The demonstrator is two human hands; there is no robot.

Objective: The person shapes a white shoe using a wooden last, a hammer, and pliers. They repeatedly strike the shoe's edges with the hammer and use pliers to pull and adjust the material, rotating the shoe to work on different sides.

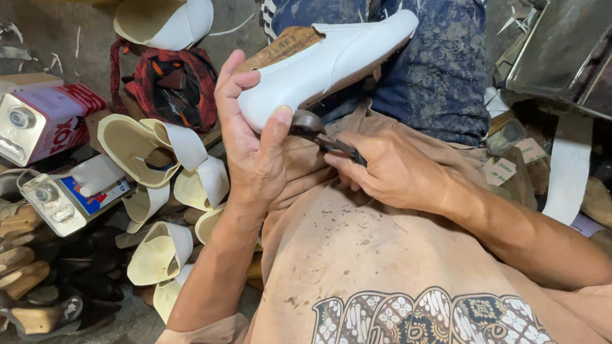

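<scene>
My left hand (252, 143) grips the heel end of a white leather shoe upper (322, 62) stretched over a wooden last, sole side up, resting across my knees in stained dark trousers. My right hand (393, 169) holds dark metal lasting pincers (321, 136). Their jaws touch the edge of the white upper at the heel, just under my left thumb.
To my left lie several white and cream shoe uppers (162, 252), a pile of wooden lasts (12, 269), two metal glue tins (36, 122) and a red patterned bag (170, 83). A metal tray (582, 37) and white strip (567, 167) sit at my right. The floor is bare concrete.
</scene>
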